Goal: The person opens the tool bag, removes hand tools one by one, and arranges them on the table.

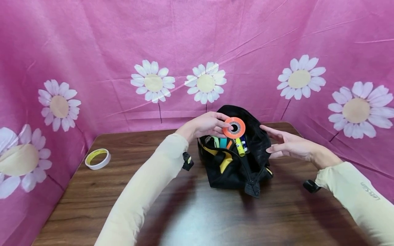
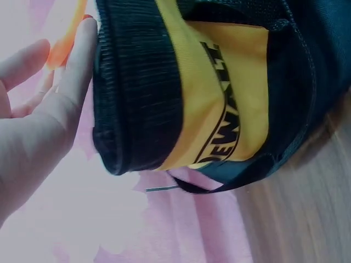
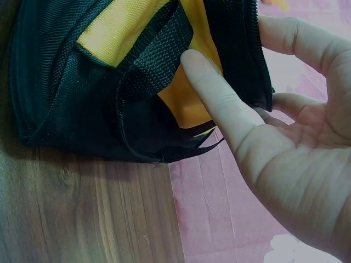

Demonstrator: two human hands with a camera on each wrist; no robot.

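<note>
My left hand (image 1: 209,124) pinches a roll of orange tape (image 1: 241,133) by its side, above the mouth of a black tool bag (image 1: 224,176) with yellow panels. In the left wrist view only an orange edge of the roll shows beyond the bag's rim. The bag stands unzipped, with a yellow tube (image 1: 239,147), a dark blue item (image 1: 244,143) and several other small things inside. My right hand (image 1: 290,146) rests against the bag's right side with fingers extended. In the right wrist view its thumb (image 3: 211,87) touches the outside by the black strap (image 3: 159,60).
A white tape roll (image 1: 103,163) with a yellow inner ring lies on the wooden table (image 1: 123,177) at the far left. Behind the table hangs a pink cloth (image 1: 117,41) with large white flowers. A zipper end (image 1: 252,189) droops at the bag's front.
</note>
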